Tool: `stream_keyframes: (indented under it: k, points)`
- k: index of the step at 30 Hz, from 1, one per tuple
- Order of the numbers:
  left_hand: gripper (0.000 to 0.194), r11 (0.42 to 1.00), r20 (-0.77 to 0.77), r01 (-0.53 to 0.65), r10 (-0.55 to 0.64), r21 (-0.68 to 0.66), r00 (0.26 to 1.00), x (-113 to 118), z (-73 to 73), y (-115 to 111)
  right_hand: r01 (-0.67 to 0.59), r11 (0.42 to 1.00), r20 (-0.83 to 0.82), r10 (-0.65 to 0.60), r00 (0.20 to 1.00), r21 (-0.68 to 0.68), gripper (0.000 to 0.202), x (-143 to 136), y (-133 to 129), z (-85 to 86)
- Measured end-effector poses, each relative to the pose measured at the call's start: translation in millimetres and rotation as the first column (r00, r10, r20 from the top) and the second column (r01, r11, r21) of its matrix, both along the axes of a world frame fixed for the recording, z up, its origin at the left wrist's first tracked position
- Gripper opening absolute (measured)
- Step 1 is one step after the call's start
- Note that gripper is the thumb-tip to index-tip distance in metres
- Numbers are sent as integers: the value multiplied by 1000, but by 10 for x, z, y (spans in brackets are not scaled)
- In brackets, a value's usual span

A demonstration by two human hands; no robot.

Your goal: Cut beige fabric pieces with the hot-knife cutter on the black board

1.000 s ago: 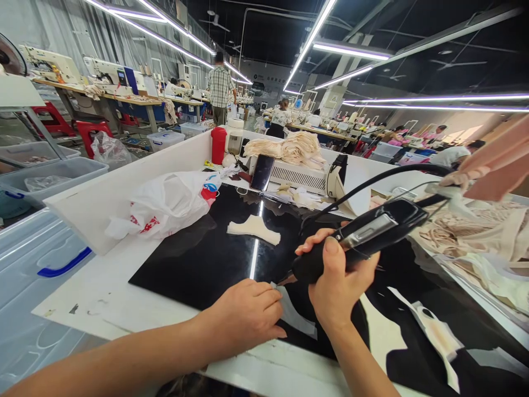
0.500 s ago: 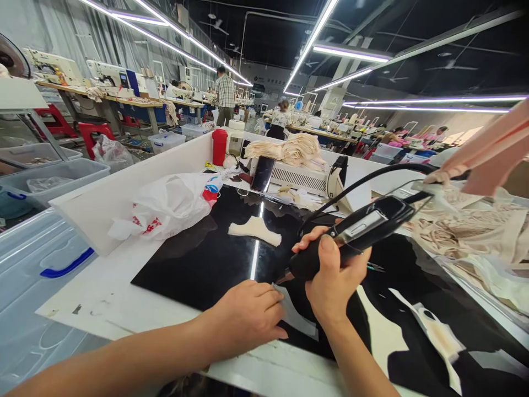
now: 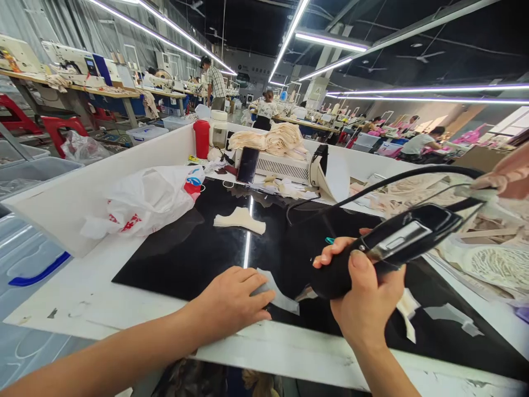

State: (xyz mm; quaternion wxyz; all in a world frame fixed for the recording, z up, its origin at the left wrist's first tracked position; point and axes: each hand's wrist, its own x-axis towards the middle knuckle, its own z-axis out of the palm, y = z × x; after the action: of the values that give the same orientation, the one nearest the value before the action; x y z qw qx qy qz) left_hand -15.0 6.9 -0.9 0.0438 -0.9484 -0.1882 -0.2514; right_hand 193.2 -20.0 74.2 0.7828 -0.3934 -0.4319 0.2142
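Head camera: white tabletop (image 3: 95, 286) with raised white side boards. Glossy black flat sheet (image 3: 177, 256) covers most of its middle. Crumpled white plastic bag with red print (image 3: 152, 193) overlaps the sheet's far-left edge.

Next, black handheld corded tool with silver panel (image 3: 397, 242), in the air over the sheet's right half. Long axis slants: butt up and rightward, shiny tip down and leftward. Tip sits near the right end of a curved piece; contact, can't tell from where I stand. Black cable arcs above.

Right hand (image 3: 366, 298): fingers closed round the tool's black body, thumb along the top. Left hand (image 3: 231, 298): palm down, fingers loosely bent and a little apart, laid over the left end of that translucent whitish curved piece (image 3: 279, 292). Piece lies flat on the sheet, long axis running from under the fingers down to the right.

Cream, wing-shaped stack of cloth-like pieces (image 3: 239, 219) lies farther back, apart from both hands. Small teal item (image 3: 329, 240) just beyond the right fingers, partly hidden.
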Motion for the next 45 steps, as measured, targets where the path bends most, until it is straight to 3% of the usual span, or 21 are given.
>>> stream_keyframes:
  k: [10,15,23,29,45]
  points:
    - [29,1000,-55,-12,14,28,998,-12,35,-12,57,998,-61,-59,996,-40,47,107,-56,25]
    - [34,1000,-115,-24,26,20,993,-18,60,-14,10,1000,-51,-11,999,-7,46,-5,-9,21]
    - [32,999,-130,-16,22,43,991,-12,88,-5,-77,997,47,78,996,-22,35,-99,-9,-99]
    - [33,998,-129,-17,24,57,991,-13,98,-2,-19,999,44,20,999,-34,40,40,-66,-138]
    - [29,999,-131,16,-11,38,991,-27,119,13,-16,1000,71,15,997,19,35,96,-89,-34]
